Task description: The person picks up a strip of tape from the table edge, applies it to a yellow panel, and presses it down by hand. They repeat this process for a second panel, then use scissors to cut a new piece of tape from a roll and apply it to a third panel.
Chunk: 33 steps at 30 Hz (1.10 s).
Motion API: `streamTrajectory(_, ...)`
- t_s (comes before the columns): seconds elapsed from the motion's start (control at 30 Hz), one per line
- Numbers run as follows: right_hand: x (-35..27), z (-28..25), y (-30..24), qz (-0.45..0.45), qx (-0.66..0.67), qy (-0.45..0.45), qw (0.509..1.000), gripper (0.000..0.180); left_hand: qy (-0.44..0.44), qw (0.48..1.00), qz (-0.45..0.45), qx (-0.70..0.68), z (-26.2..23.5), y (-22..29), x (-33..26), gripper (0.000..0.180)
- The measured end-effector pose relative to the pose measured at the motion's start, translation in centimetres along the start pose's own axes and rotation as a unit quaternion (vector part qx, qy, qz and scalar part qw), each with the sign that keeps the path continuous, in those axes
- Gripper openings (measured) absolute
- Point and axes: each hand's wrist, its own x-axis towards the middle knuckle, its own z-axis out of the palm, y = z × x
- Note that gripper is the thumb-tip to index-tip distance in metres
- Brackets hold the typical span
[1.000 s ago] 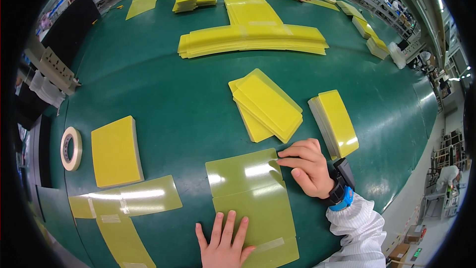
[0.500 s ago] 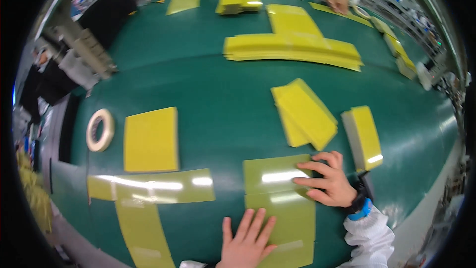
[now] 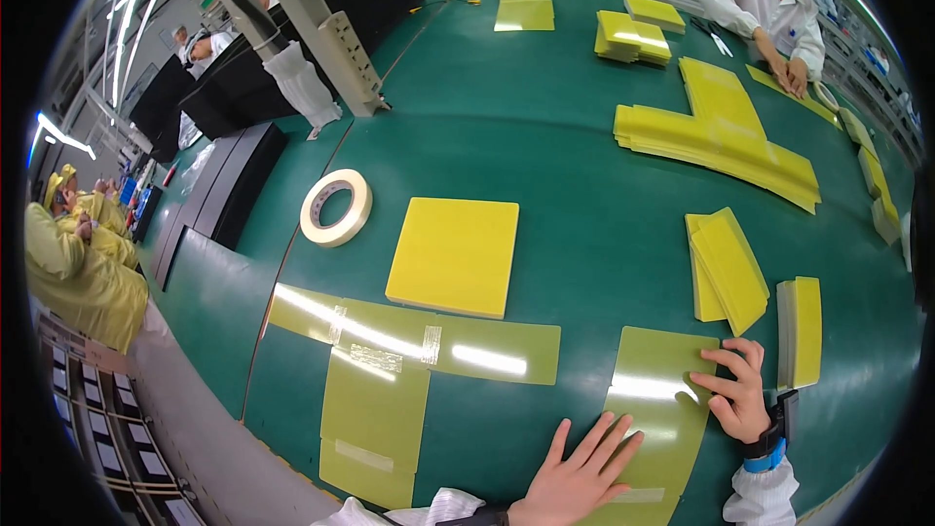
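A: Hands first?
B: Both flat, nothing clutched. Left hand (image 3: 577, 472) lies palm-down, fingers spread, on the near end of a thin olive-yellow sheet (image 3: 654, 399). Right hand (image 3: 740, 392) presses fingertips on the sheet's right edge, fingers bent, not wrapped round anything. Prob. pinning it so it lies flat and doesn't slide.

A: Sheet's where?
B: On the green table (image 3: 545, 156), near edge, approx 5 o'clock from table centre.

A: Around it?
B: At 1 o'clock of the right hand, a small yellow stack (image 3: 801, 329), just beside it. At 12, fanned yellow boards (image 3: 726, 268). At 9 o'clock of the left hand, taped olive sheets (image 3: 390, 360) forming a T, tape patches over the joints, likely holding the pieces together. Beyond those, a square yellow pad (image 3: 456, 253), and a tape roll (image 3: 336, 206) at its 10 o'clock, within reach.

A: Far side?
B: Long yellow stack (image 3: 721, 136), more piles, other people in white coats (image 3: 765, 0) working at 12–1 o'clock.
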Motion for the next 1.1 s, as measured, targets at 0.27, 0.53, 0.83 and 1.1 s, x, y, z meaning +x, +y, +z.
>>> streamTrajectory(0.27,0.2,0.2,0.0,-0.005,0.011,0.007,1.000,0.032,-0.004,1.000,-0.002,-0.009,-0.3,-0.1,0.0,0.073)
streamTrajectory(0.53,-0.4,-0.6,0.1,0.003,-0.001,0.008,1.000,0.033,-0.005,1.000,0.014,-0.009,-0.1,0.3,0.3,0.072)
streamTrajectory(0.83,0.3,0.4,0.7,0.009,0.069,0.102,0.992,0.030,-0.018,1.000,-0.005,0.001,-0.4,-0.2,-0.3,0.070)
streamTrajectory(1.1,-0.5,0.1,1.3,0.004,0.058,0.103,0.993,0.027,-0.028,0.999,-0.008,0.019,-0.5,0.2,0.3,0.068)
